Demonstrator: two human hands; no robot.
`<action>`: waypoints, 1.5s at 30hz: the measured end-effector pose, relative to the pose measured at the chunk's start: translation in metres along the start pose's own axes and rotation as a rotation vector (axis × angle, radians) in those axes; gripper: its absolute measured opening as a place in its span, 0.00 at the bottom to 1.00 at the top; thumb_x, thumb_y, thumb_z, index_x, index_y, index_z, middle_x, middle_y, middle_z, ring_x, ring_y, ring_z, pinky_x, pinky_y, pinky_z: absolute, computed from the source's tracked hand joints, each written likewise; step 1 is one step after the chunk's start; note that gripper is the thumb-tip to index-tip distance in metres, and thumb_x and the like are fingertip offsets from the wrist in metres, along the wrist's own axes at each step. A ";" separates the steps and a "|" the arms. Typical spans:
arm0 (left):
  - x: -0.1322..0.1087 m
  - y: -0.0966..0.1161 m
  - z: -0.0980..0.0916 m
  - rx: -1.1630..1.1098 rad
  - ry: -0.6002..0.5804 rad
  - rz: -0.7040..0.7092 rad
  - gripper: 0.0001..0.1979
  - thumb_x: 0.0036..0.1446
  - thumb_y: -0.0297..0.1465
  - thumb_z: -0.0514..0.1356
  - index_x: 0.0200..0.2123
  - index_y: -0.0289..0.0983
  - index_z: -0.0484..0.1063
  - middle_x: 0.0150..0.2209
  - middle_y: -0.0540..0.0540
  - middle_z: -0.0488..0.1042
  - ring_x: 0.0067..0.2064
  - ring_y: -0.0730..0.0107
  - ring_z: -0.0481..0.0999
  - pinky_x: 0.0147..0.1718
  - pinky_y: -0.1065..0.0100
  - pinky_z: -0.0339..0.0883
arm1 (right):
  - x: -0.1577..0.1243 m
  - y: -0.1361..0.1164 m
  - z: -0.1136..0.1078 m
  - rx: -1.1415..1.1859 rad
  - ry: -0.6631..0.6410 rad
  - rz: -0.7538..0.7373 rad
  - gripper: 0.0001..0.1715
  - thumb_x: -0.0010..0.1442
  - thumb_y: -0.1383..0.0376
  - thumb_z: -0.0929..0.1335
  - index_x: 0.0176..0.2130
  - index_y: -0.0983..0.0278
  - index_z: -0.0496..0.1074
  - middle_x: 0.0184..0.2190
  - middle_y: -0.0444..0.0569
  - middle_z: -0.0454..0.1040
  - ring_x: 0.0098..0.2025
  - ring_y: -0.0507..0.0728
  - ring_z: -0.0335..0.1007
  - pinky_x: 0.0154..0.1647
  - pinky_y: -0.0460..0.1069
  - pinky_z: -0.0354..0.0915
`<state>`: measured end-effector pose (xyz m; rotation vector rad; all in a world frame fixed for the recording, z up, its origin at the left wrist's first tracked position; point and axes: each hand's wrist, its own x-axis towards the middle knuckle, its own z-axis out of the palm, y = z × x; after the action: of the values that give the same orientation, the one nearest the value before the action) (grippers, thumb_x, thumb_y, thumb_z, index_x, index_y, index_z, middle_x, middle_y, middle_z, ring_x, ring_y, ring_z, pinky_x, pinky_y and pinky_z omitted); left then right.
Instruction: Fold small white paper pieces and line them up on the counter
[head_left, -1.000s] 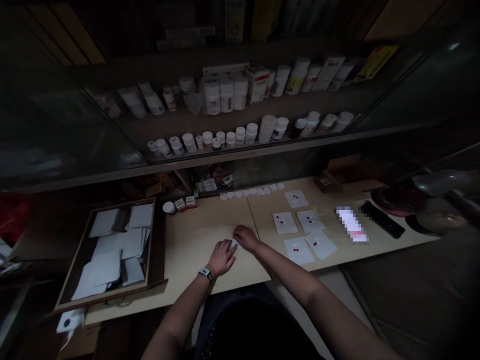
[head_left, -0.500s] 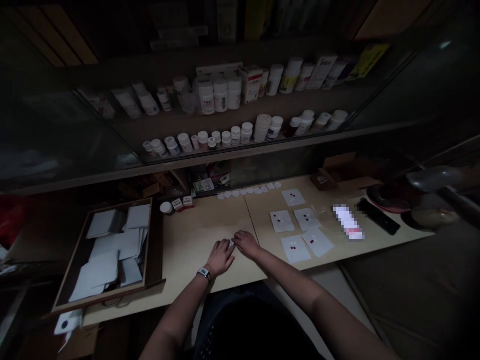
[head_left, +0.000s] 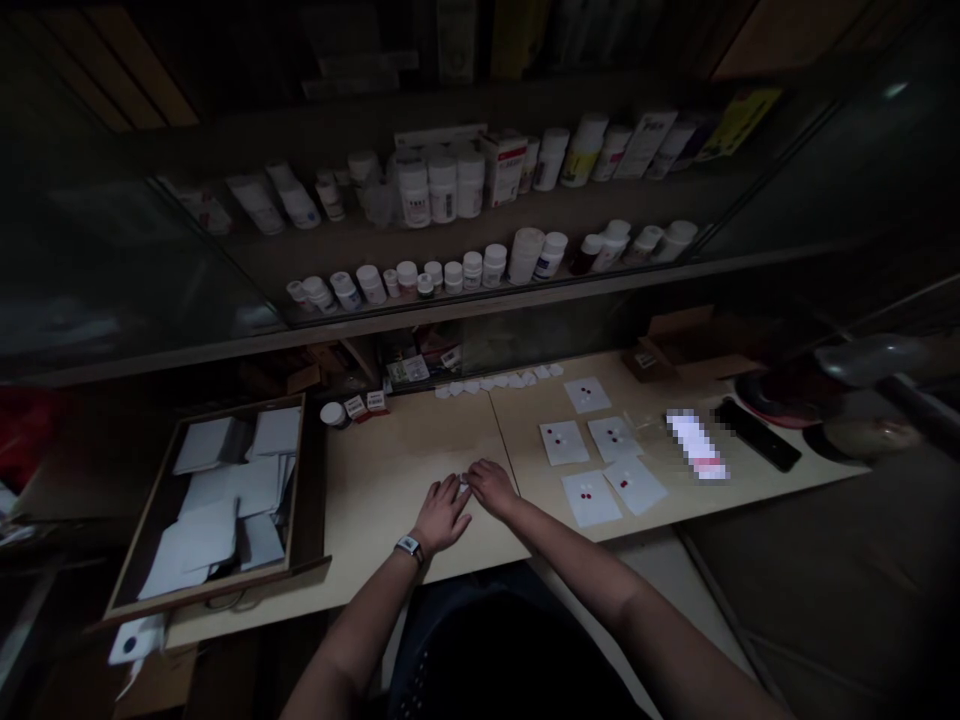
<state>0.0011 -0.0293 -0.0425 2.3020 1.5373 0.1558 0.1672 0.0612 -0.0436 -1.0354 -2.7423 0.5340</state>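
A small folded white paper packet (head_left: 463,485) lies on the table between my hands, mostly covered by fingers. My left hand (head_left: 441,515), with a watch on its wrist, presses the packet's left side. Bent over its right side are the fingers of my right hand (head_left: 491,487). To the right, several flat paper squares (head_left: 576,455) carry red and white pills (head_left: 586,496). A row of small folded paper packets (head_left: 495,383) runs along the table's back edge.
At left an open drawer (head_left: 319,565) holds stacks of white paper (head_left: 206,535). A white jar (head_left: 333,414) and small boxes (head_left: 367,404) stand behind it. A black phone (head_left: 757,434) and an open carton (head_left: 694,345) are at right. Shelves of medicine bottles (head_left: 442,190) rise behind.
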 end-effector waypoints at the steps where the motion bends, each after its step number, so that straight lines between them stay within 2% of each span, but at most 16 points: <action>1: 0.000 0.000 0.000 -0.005 0.002 0.002 0.28 0.60 0.42 0.52 0.61 0.39 0.57 0.61 0.35 0.57 0.63 0.49 0.51 0.57 0.47 0.49 | 0.000 0.001 0.000 0.003 0.002 -0.008 0.11 0.62 0.66 0.65 0.43 0.62 0.75 0.36 0.51 0.73 0.41 0.57 0.64 0.41 0.50 0.58; 7: 0.003 0.003 -0.001 -0.036 0.051 -0.026 0.27 0.59 0.42 0.53 0.59 0.40 0.60 0.60 0.36 0.59 0.62 0.48 0.54 0.56 0.47 0.50 | -0.002 0.007 0.001 0.006 -0.033 -0.055 0.12 0.62 0.66 0.65 0.44 0.62 0.75 0.37 0.51 0.74 0.41 0.57 0.64 0.42 0.51 0.59; 12: 0.002 0.002 -0.002 -0.041 0.066 -0.024 0.26 0.59 0.43 0.52 0.59 0.41 0.61 0.61 0.37 0.58 0.61 0.49 0.54 0.56 0.48 0.50 | -0.006 0.005 0.002 -0.036 -0.071 -0.040 0.13 0.63 0.66 0.64 0.46 0.63 0.74 0.39 0.52 0.73 0.43 0.58 0.64 0.43 0.52 0.59; 19: 0.002 0.000 0.000 -0.007 0.036 -0.006 0.27 0.58 0.42 0.54 0.58 0.38 0.62 0.60 0.34 0.59 0.61 0.47 0.54 0.56 0.46 0.50 | -0.009 -0.006 -0.013 -0.067 -0.124 -0.065 0.16 0.62 0.66 0.63 0.49 0.67 0.70 0.40 0.54 0.72 0.44 0.60 0.63 0.44 0.53 0.59; 22: -0.002 -0.001 0.001 0.000 0.040 0.048 0.26 0.58 0.39 0.53 0.59 0.38 0.61 0.60 0.34 0.58 0.61 0.47 0.55 0.56 0.45 0.51 | -0.012 -0.008 -0.017 -0.075 -0.131 -0.078 0.19 0.61 0.66 0.63 0.52 0.68 0.68 0.41 0.56 0.71 0.45 0.61 0.62 0.45 0.54 0.58; 26: -0.008 -0.001 0.002 -0.014 0.042 0.090 0.26 0.57 0.31 0.50 0.60 0.33 0.57 0.60 0.34 0.60 0.61 0.54 0.57 0.58 0.49 0.51 | -0.017 -0.008 -0.013 -0.078 -0.129 -0.082 0.22 0.62 0.67 0.62 0.55 0.68 0.65 0.44 0.57 0.70 0.47 0.61 0.63 0.47 0.55 0.58; 29: -0.008 0.001 0.002 -0.007 0.037 0.060 0.27 0.57 0.28 0.48 0.61 0.32 0.55 0.60 0.34 0.61 0.61 0.56 0.59 0.59 0.50 0.52 | -0.020 -0.008 -0.010 -0.079 -0.121 -0.078 0.24 0.62 0.68 0.62 0.57 0.68 0.63 0.46 0.58 0.70 0.48 0.61 0.63 0.49 0.56 0.58; 35: -0.002 0.004 0.006 0.061 0.021 -0.017 0.28 0.57 0.27 0.49 0.62 0.32 0.55 0.59 0.35 0.62 0.61 0.54 0.58 0.58 0.50 0.52 | -0.025 -0.011 -0.007 -0.074 -0.107 -0.051 0.25 0.63 0.69 0.60 0.59 0.68 0.61 0.51 0.60 0.69 0.52 0.62 0.62 0.52 0.58 0.57; 39: 0.003 0.001 0.004 0.069 0.026 0.025 0.26 0.60 0.30 0.48 0.61 0.30 0.54 0.62 0.35 0.59 0.64 0.56 0.53 0.60 0.51 0.50 | -0.031 -0.011 0.002 -0.066 -0.070 -0.035 0.27 0.63 0.67 0.60 0.61 0.67 0.59 0.59 0.59 0.62 0.61 0.62 0.54 0.58 0.60 0.52; 42: 0.007 -0.006 -0.004 0.049 -0.002 0.108 0.27 0.60 0.31 0.49 0.61 0.29 0.55 0.62 0.34 0.57 0.65 0.57 0.50 0.61 0.52 0.48 | -0.036 -0.009 0.011 -0.082 -0.053 -0.034 0.29 0.64 0.62 0.60 0.63 0.66 0.55 0.62 0.59 0.58 0.64 0.62 0.50 0.63 0.64 0.43; 45: 0.009 -0.013 -0.013 0.045 -0.050 0.159 0.26 0.60 0.32 0.50 0.60 0.29 0.57 0.62 0.34 0.58 0.66 0.57 0.50 0.61 0.53 0.48 | -0.041 -0.008 0.016 -0.103 -0.049 -0.044 0.32 0.65 0.59 0.59 0.64 0.65 0.51 0.64 0.59 0.54 0.66 0.63 0.43 0.63 0.68 0.36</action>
<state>-0.0099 -0.0136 -0.0363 2.4442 1.3469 0.1046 0.1882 0.0241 -0.0564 -0.9947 -2.8550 0.4214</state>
